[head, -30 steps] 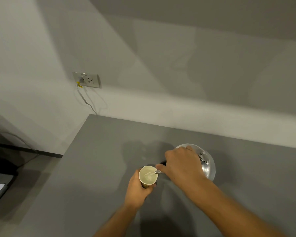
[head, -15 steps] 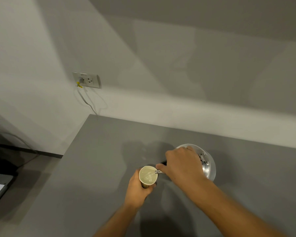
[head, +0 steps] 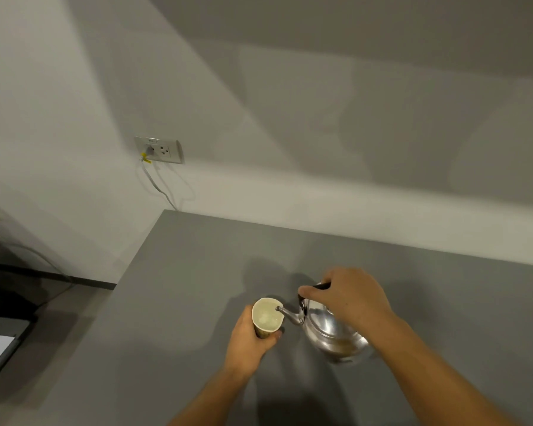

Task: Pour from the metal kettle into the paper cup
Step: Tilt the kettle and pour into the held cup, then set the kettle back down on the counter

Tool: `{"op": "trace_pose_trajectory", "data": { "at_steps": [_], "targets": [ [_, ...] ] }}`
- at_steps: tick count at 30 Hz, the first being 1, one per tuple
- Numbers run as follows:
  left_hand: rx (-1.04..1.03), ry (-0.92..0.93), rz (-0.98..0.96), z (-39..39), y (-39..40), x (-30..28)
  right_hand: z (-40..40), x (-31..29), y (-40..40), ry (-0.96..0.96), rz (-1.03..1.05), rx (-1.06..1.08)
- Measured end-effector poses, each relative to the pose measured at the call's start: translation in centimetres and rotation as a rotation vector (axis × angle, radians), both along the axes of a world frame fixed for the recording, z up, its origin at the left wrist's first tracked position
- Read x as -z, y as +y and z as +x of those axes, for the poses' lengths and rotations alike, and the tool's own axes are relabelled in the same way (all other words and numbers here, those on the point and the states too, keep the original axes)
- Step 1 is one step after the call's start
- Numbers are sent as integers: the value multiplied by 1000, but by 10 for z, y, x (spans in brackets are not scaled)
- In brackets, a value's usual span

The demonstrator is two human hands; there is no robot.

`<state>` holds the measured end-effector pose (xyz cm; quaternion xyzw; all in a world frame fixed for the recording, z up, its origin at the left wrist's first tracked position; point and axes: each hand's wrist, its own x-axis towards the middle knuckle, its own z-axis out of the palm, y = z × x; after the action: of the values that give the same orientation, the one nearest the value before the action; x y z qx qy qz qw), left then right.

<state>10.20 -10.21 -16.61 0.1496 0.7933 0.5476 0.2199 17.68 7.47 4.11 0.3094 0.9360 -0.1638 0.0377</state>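
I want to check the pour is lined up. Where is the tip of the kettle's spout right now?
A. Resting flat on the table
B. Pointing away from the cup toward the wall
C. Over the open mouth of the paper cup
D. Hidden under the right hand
C: the spout of the metal kettle reaches over the rim of the paper cup, which the left hand holds, while the right hand grips the handle.

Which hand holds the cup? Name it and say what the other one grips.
The left hand holds the cup, wrapped around its side. The right hand grips the black handle of the kettle, whose spout reaches over the cup's rim.
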Motion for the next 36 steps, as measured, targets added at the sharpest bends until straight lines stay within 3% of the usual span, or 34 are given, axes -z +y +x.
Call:
{"op": "trace_pose_trajectory", "data": {
  "at_steps": [13,18,25,36],
  "targets": [
    [10,69,29,1,-12,-34,40,7,39,200,-247,134],
    [12,112,40,-23,27,-59,42,1,96,266,-288,213],
    [0,171,-36,-69,56,-76,-4,7,154,331,-278,312],
    [-36,132,-45,-107,90,-85,-75,31,215,259,-280,424]
  ]
}}
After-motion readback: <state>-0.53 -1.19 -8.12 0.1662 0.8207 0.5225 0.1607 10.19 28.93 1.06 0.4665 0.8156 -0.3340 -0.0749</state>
